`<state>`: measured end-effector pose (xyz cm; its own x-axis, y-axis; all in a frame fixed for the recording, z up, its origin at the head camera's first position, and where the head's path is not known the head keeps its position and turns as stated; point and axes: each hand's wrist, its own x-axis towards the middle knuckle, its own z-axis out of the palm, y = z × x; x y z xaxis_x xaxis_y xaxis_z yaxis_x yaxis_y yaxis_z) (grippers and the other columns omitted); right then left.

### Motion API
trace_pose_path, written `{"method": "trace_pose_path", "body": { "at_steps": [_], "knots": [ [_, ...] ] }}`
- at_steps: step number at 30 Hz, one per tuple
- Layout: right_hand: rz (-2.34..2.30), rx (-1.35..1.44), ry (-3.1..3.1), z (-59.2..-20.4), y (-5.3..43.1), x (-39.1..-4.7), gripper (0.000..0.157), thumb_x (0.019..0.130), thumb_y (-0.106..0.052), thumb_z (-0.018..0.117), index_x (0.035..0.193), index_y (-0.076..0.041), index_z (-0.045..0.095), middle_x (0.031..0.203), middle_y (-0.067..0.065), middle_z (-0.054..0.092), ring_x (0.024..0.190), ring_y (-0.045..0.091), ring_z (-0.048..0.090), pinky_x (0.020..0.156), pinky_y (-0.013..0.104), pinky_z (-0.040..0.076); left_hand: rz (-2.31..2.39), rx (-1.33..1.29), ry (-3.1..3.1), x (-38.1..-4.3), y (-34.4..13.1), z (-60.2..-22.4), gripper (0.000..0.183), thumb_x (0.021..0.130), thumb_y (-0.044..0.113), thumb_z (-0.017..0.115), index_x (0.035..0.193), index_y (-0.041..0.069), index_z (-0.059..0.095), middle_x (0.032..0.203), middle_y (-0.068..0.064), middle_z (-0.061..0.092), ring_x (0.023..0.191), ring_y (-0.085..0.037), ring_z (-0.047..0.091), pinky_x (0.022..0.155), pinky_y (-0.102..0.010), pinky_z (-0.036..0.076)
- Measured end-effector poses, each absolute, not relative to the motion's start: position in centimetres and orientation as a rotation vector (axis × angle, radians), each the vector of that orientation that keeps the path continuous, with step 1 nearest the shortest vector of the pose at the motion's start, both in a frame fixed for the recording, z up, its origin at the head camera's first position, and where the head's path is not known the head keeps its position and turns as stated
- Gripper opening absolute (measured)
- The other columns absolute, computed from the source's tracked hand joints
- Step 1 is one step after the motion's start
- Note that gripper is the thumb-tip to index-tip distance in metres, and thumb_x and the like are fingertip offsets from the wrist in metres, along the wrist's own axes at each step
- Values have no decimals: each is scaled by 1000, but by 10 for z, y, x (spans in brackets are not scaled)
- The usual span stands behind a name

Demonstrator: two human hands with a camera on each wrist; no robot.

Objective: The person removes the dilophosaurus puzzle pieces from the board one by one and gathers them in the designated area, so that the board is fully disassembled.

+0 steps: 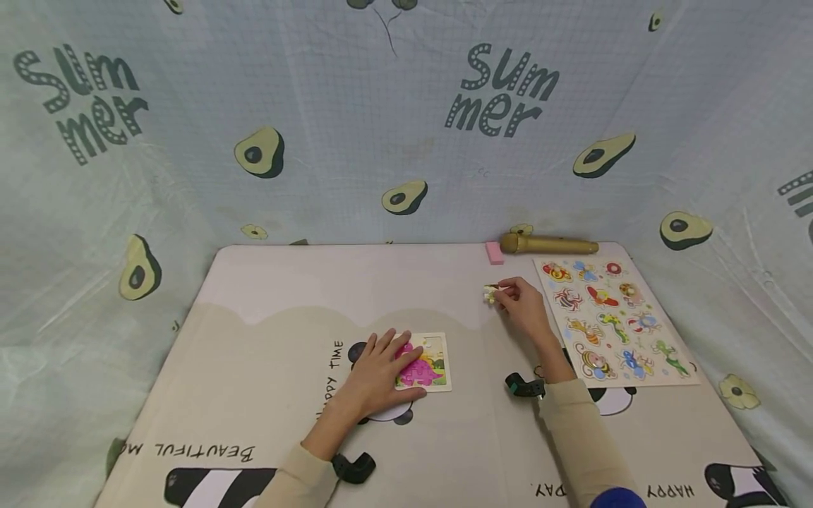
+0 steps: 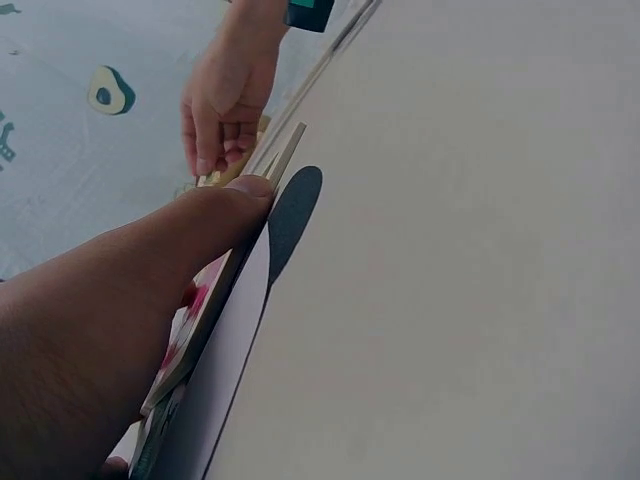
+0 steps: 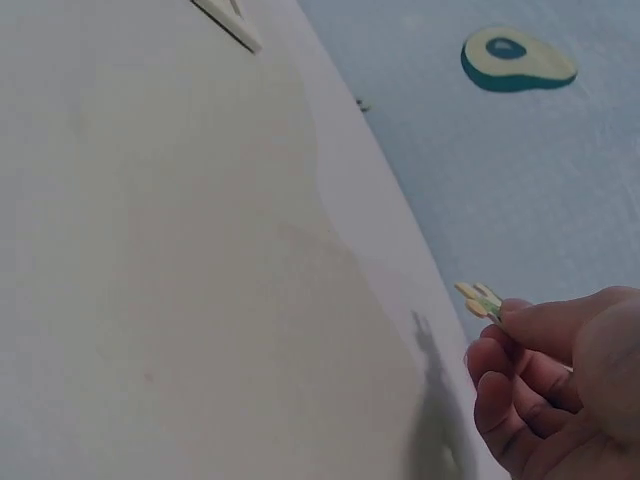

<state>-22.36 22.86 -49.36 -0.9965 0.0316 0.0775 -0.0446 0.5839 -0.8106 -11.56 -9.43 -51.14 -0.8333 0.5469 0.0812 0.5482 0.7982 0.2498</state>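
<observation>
A small square jigsaw puzzle [image 1: 449, 370] in a pale wooden frame lies mid-table, with a pink picture in it and a gap at its upper right. My left hand [image 1: 376, 377] rests over its left part, fingers spread and fairly straight, thumb along the near edge; it hides much of the picture. In the left wrist view, that thumb [image 2: 250, 187] presses at the frame's side. Up and to the right, my right hand [image 1: 528, 310] pinches a small jigsaw piece [image 1: 489, 294] between thumb and fingertips. The right wrist view shows this piece [image 3: 480, 300] held above the table.
Right of my right hand lies a large board [image 1: 555, 324] with several colourful insect pictures. Behind it, at the table's back edge, are a gold microphone-shaped object [image 1: 552, 244] and a pink block [image 1: 494, 252]. A patterned curtain [image 1: 343, 106] hangs behind the table.
</observation>
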Motion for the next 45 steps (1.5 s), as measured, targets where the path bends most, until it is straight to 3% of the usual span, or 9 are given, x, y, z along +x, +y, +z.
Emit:
{"method": "trace_pose_path", "body": {
  "at_steps": [8, 18, 25, 33, 42, 45],
  "knots": [
    [1314, -87, -2765, -500, 242, -231, 28, 100, -18, 61, 121, 0, 64, 97, 19, 70, 73, 13, 61, 61, 18, 46, -466, -917, -2975, -116, -95, -511, 76, 87, 69, 59, 148, 25, 50, 161, -8, 36, 151, -35, 29, 124, -59, 22],
    [1190, -224, -2798, -501, 248, -232, 31, 102, -19, 56, 125, 0, 65, 103, 19, 67, 86, 25, 57, 70, 26, 42, -608, -910, -2939, -114, -104, -513, 79, 84, 65, 66, 147, 20, 51, 160, -13, 36, 152, -33, 29, 126, -51, 22],
    [1125, -245, -2806, -501, 247, -235, 30, 101, -17, 54, 121, 3, 65, 100, 20, 67, 84, 26, 58, 66, 25, 42, -767, -864, -2942, -115, -112, -519, 84, 81, 62, 72, 149, 17, 50, 161, -10, 35, 152, -32, 31, 125, -51, 26],
    [1094, -257, -2827, -504, 248, -239, 30, 102, -17, 52, 121, 3, 65, 100, 20, 67, 82, 25, 58, 63, 24, 42, -908, -825, -2954, -115, -116, -516, 88, 80, 57, 76, 149, 9, 49, 162, -9, 34, 151, -38, 29, 120, -54, 33],
    [960, -152, -2757, -509, 243, -241, 25, 97, -8, 54, 106, 10, 70, 97, 27, 69, 86, 35, 62, 74, 44, 50, -904, -797, -2996, -113, -115, -514, 89, 80, 59, 75, 150, 10, 47, 163, -7, 33, 153, -34, 26, 123, -52, 29],
    [966, -162, -2736, -508, 242, -239, 25, 98, -8, 54, 107, 10, 69, 96, 27, 68, 85, 35, 62, 73, 45, 51, -903, -796, -3006, -113, -116, -514, 90, 81, 59, 74, 150, 10, 46, 164, -6, 32, 154, -34, 25, 123, -52, 30]
  ]
}}
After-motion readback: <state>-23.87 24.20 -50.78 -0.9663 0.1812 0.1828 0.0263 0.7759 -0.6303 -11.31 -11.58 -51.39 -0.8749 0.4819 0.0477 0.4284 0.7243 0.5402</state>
